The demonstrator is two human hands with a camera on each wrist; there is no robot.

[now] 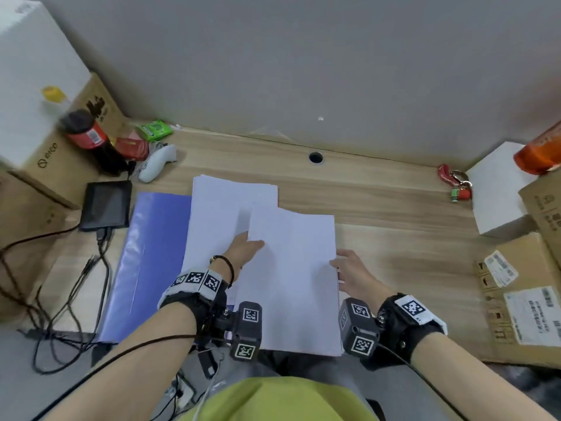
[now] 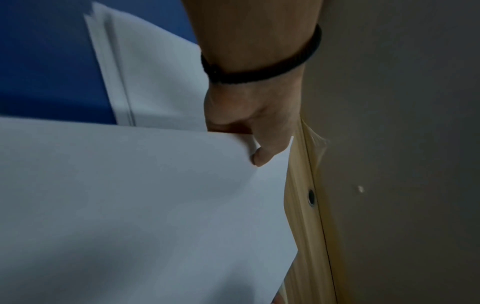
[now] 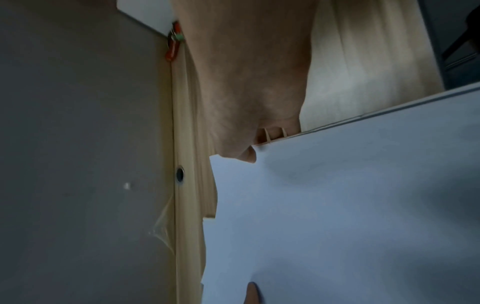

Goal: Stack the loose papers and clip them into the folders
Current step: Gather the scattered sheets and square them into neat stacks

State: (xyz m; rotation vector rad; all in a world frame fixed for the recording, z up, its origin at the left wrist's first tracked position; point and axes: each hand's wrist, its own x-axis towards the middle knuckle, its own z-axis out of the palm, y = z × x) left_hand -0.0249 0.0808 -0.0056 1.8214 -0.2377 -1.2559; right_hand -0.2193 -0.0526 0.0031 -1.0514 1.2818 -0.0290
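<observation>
I hold a sheaf of white papers (image 1: 294, 278) over the wooden desk, near its front edge. My left hand (image 1: 250, 247) pinches its left edge, thumb on top and fingers hidden underneath; the left wrist view shows that thumb pressing the held sheaf (image 2: 142, 205). My right hand (image 1: 341, 265) grips the right edge the same way, seen close in the right wrist view as my hand (image 3: 246, 152) on the papers (image 3: 337, 205). A second pile of white sheets (image 1: 226, 214) lies behind, partly on a blue folder (image 1: 145, 262), which also shows as the blue folder (image 2: 46, 61).
At the left stand cardboard boxes (image 1: 48, 165), a cola bottle (image 1: 91, 138), a white controller (image 1: 158, 162) and a black device (image 1: 106, 205) with cables. A red keychain (image 1: 455, 182), a white box (image 1: 501, 192) and more cartons (image 1: 522, 299) sit at the right. A grey wall backs the desk.
</observation>
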